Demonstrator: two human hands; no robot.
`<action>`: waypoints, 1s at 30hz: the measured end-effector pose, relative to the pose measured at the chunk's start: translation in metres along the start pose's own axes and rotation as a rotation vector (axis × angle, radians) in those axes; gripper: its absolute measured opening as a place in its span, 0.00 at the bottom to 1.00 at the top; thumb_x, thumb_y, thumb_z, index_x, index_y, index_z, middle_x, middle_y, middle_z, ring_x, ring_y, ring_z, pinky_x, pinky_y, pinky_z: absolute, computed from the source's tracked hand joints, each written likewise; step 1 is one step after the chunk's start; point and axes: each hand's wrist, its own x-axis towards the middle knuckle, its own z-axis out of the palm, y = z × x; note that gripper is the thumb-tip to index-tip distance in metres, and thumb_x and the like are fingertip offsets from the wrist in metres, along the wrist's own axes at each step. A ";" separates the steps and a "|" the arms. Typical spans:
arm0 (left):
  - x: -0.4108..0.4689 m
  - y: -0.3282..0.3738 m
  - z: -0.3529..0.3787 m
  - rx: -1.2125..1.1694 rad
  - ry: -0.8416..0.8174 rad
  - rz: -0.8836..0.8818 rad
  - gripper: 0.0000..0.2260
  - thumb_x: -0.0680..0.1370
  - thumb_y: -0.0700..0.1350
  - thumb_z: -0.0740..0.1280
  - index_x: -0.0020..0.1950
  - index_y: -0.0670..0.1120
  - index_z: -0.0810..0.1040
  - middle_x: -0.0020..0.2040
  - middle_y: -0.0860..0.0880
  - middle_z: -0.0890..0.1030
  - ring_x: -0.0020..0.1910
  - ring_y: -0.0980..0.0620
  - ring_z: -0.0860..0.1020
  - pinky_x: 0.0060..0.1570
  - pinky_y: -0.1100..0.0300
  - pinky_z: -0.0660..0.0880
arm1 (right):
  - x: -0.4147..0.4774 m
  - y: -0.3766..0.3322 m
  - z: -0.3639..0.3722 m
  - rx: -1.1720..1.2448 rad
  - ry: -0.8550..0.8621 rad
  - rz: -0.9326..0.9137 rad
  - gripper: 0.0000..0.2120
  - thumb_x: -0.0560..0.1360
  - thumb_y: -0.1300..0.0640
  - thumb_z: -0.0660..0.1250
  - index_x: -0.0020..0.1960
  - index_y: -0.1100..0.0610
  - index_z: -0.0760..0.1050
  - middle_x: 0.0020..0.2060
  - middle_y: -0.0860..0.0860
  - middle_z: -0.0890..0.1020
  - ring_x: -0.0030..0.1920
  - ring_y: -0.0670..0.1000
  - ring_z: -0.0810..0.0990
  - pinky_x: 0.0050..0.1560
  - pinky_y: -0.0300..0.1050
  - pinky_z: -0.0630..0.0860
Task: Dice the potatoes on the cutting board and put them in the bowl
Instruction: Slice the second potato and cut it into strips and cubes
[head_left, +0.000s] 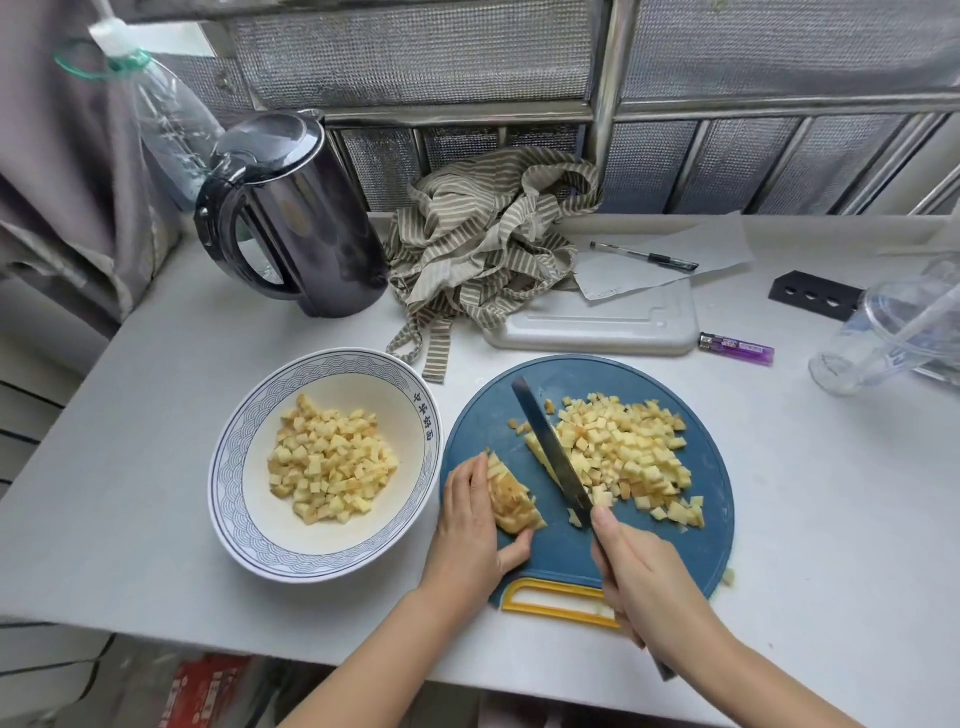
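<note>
On desk (156, 467), near edge, centre: round blue cutting board (571, 551) w/ yellow handle (550, 610) is sitting handle-end toward the person. L hand (470, 530) is lying on board's L side, fingers (467, 478) curling over a part-cut potato chunk (511, 501), thumb pressing its near end. Chunk is resting on board, cuts showing along its top. R hand (644, 577) is gripping knife (553, 449) by the handle, fingers wrapping it tight, forefinger reaching toward blade's heel. Blade is pointing away and to the L, running along L edge of the diced potato pile (634, 452); cannot tell whether its edge is touching board. Pile is taking up board's centre and R half, apart from the chunk, w/ knife lying between them. A few loose dice are lying just L of blade, near its tip.

White bowl (395, 395) w/ blue-patterned rim is standing just L of board, rims nearly touching. It is holding diced potato (330, 460) heaped at the bottom.

Misc., far side of desk:
- black kettle (306, 223) standing behind bowl
- striped cloth (483, 239) lying bunched behind board
- white plastic tray (597, 327) lying partly under cloth
- paper sheet (717, 244) w/ pen (644, 256) lying on it
- purple lighter (736, 348) lying beside tray
- black block (810, 293) and clear plastic containers (883, 332) sitting at R edge
- clear bottle (166, 114) showing at far L, behind kettle
</note>
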 end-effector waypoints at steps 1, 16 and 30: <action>-0.001 0.000 0.000 -0.008 0.000 -0.006 0.41 0.70 0.62 0.62 0.74 0.38 0.59 0.67 0.41 0.68 0.68 0.47 0.63 0.69 0.52 0.60 | -0.004 0.001 0.003 0.014 -0.010 0.000 0.24 0.81 0.40 0.50 0.34 0.56 0.63 0.21 0.45 0.61 0.23 0.45 0.59 0.30 0.44 0.59; -0.003 0.004 0.002 0.213 -0.044 0.020 0.36 0.71 0.60 0.58 0.70 0.35 0.62 0.63 0.38 0.73 0.65 0.42 0.65 0.65 0.47 0.69 | -0.005 0.011 0.016 -0.071 -0.026 0.006 0.26 0.77 0.36 0.49 0.33 0.55 0.64 0.21 0.45 0.65 0.24 0.45 0.63 0.34 0.46 0.63; -0.004 0.006 -0.003 0.159 -0.049 0.006 0.37 0.71 0.60 0.59 0.71 0.35 0.62 0.65 0.38 0.72 0.66 0.43 0.64 0.59 0.41 0.72 | -0.007 0.012 0.020 -0.153 -0.059 -0.051 0.28 0.73 0.32 0.46 0.32 0.55 0.64 0.25 0.47 0.67 0.28 0.46 0.66 0.37 0.46 0.65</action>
